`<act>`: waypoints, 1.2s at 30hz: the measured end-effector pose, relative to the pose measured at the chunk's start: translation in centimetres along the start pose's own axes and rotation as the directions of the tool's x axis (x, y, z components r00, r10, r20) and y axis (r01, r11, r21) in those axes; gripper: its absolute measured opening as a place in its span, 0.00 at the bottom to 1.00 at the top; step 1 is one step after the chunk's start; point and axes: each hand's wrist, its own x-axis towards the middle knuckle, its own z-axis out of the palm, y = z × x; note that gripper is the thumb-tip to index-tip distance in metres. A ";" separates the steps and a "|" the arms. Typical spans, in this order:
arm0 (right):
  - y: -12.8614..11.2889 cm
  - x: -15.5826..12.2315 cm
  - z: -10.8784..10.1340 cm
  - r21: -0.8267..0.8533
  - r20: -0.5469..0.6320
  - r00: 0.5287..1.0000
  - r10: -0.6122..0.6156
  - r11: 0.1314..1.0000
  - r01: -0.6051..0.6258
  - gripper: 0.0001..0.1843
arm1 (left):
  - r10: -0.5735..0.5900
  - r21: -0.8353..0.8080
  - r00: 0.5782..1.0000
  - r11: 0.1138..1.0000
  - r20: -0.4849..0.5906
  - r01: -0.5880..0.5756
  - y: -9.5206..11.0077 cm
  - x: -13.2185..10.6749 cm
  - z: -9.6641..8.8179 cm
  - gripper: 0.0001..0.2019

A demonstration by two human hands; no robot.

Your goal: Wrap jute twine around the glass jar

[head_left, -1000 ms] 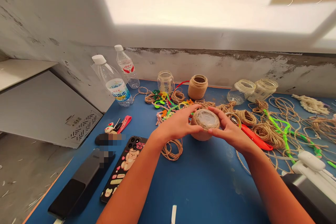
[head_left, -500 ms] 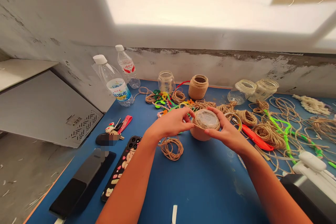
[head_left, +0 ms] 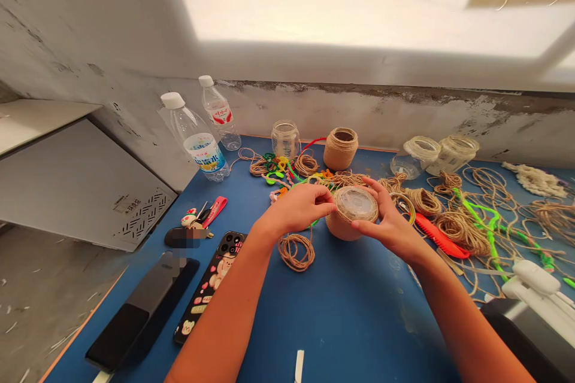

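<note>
Loose twine [head_left: 462, 227] crowds the way right of the hands [head_left: 390, 230].

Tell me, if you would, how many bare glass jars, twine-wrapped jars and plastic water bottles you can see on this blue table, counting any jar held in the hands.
Bare glass jars: 3
Twine-wrapped jars: 2
Plastic water bottles: 2
Total: 7

On my screen, my left hand [head_left: 299, 209] and right hand [head_left: 386, 230] grip a round jar wrapped in brown twine [head_left: 341, 224], near a loose twine coil [head_left: 295, 252].
</note>
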 end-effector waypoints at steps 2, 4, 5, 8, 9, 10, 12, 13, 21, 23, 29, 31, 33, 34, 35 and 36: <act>0.0 0.0 0.0 0.002 0.002 1.000 -0.007 1.000 0.007 0.51 | 0.024 0.026 0.999 0.999 -0.028 -0.024 -0.3 0.2 0.2 0.09; 0.1 0.1 0.0 -0.003 -0.006 1.000 -0.011 1.000 0.011 0.51 | 0.046 0.043 0.998 0.998 -0.040 -0.044 -0.5 0.3 0.3 0.09; 0.1 0.1 0.0 -0.010 -0.015 1.000 -0.011 1.000 0.010 0.51 | 0.055 0.041 0.998 0.998 -0.040 -0.053 -0.6 0.3 0.4 0.09; 0.1 0.0 -0.1 -0.024 -0.038 0.999 -0.003 1.000 0.002 0.50 | 0.070 0.018 0.997 0.997 -0.029 -0.069 -0.6 0.3 0.4 0.07; 0.1 0.0 -0.1 -0.018 -0.037 0.999 -0.002 1.000 0.002 0.50 | 0.068 0.012 0.997 0.998 -0.028 -0.068 -0.5 0.3 0.4 0.07; 0.1 -0.1 -0.2 -0.007 -0.031 1.000 -0.003 1.000 0.003 0.49 | 0.065 0.009 0.998 0.998 -0.027 -0.065 -0.5 0.3 0.4 0.07; 0.0 -0.1 -0.3 0.025 -0.015 1.000 -0.008 1.000 0.009 0.49 | 0.071 0.011 0.997 0.997 -0.023 -0.071 -0.3 0.3 0.4 0.07; 0.0 -0.1 -0.5 0.041 -0.004 1.000 -0.010 0.999 0.010 0.48 | 0.084 0.022 0.996 0.996 -0.022 -0.083 -0.2 0.3 0.4 0.07; 0.2 -0.1 -2.0 0.125 0.093 0.996 -0.010 0.992 -0.002 0.45 | 0.168 0.175 0.986 0.971 0.001 -0.165 0.6 0.0 0.8 0.08; 0.3 -0.1 -2.2 0.133 0.111 0.994 -0.013 0.991 -0.002 0.45 | 0.162 0.183 0.987 0.970 0.002 -0.159 0.7 -0.1 0.8 0.07; 1.0 0.0 -2.4 0.085 0.115 0.993 -0.007 0.996 -0.002 0.44 | 0.148 0.198 0.989 0.969 0.017 -0.148 0.8 -0.1 0.7 0.09; 0.9 -0.1 -2.3 0.059 0.122 0.992 0.005 0.998 -0.012 0.45 | 0.149 0.200 0.989 0.968 0.015 -0.149 0.7 -0.1 0.7 0.09; 0.8 -0.1 -2.3 0.043 0.126 0.992 0.017 0.999 -0.023 0.46 | 0.152 0.201 0.988 0.968 0.010 -0.151 0.7 -0.2 0.7 0.09; 0.6 -0.1 -2.2 0.038 0.125 0.992 0.025 0.999 -0.030 0.46 | 0.154 0.201 0.988 0.968 0.009 -0.152 0.7 -0.2 0.8 0.09; 0.5 -0.1 -2.1 0.035 0.122 0.992 0.031 0.999 -0.036 0.47 | 0.155 0.200 0.988 0.968 0.008 -0.153 0.7 -0.2 0.8 0.09; 0.4 -0.1 -2.0 0.031 0.117 0.992 0.037 0.999 -0.041 0.47 | 0.155 0.198 0.988 0.968 0.008 -0.153 0.7 -0.2 0.8 0.09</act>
